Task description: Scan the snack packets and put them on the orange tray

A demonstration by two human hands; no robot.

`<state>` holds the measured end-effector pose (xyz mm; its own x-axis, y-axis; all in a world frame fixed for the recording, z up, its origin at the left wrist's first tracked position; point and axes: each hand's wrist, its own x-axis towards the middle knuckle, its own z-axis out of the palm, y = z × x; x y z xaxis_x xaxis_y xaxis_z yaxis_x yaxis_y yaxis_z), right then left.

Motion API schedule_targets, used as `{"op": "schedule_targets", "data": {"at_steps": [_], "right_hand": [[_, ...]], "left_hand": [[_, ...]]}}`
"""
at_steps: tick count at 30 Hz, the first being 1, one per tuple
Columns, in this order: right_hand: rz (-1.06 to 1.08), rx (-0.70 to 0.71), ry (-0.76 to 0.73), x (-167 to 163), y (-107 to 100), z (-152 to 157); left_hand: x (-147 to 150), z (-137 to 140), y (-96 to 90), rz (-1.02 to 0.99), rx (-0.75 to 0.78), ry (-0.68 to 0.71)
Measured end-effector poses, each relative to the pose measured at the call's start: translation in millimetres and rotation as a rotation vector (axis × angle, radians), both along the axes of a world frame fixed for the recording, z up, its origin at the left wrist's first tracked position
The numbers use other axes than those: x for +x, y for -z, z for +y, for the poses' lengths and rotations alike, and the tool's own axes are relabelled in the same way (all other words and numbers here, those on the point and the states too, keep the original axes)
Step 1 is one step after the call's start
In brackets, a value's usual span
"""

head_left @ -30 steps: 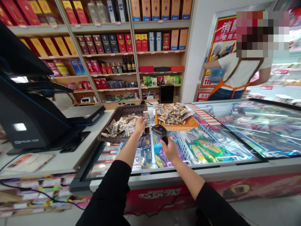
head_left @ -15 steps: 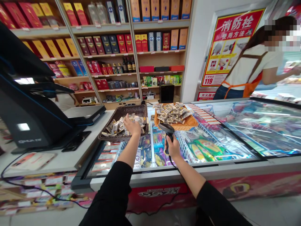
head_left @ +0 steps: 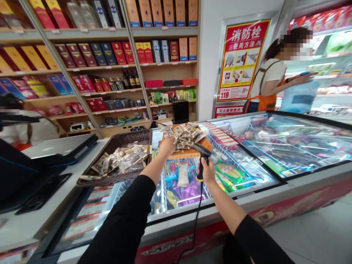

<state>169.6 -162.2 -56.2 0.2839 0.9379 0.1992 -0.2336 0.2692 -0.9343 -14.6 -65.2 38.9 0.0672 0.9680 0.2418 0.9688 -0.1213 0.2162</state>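
My left hand (head_left: 167,147) is at the left rim of the orange wicker basket (head_left: 189,153), against the heap of small brown-and-clear snack packets (head_left: 183,134). Its fingers look closed, but the tips are hidden, so what they grip does not show. In my right hand (head_left: 208,170) is a black handheld barcode scanner (head_left: 202,151), its head tilted toward the orange basket's front corner. To the left stands a dark brown wicker basket (head_left: 132,137) holding more packets (head_left: 128,157). A pale packet (head_left: 183,175) shows in front of the orange basket; whether on or under the glass I cannot tell.
Both baskets rest on a glass-topped chest freezer (head_left: 176,215). A counter (head_left: 35,216) with a black checkout machine (head_left: 22,161) is on the left. The scanner's cable (head_left: 195,227) hangs down the freezer front. One person (head_left: 271,80) stands at right behind the freezer, another (head_left: 38,128) at far left.
My left hand has left the dark basket and moved right to the orange one. The scanner stays in my right hand. The view has turned right, and a person shows at far left.
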Motion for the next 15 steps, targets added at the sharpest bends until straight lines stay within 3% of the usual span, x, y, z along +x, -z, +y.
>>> {"op": "schedule_targets", "data": {"at_steps": [7,11,15], "right_hand": [[-0.013,-0.011,-0.008,-8,0,3],[-0.009,-0.027,-0.028,-10,-1,5],[0.012,-0.025,-0.026,-8,0,5]], "left_hand": [[11,39,16.9,0.081,-0.126,-0.08],[11,41,11.7,0.06,-0.154,-0.056],[-10,33,-1.1,-0.029,-0.102,-0.033]]}}
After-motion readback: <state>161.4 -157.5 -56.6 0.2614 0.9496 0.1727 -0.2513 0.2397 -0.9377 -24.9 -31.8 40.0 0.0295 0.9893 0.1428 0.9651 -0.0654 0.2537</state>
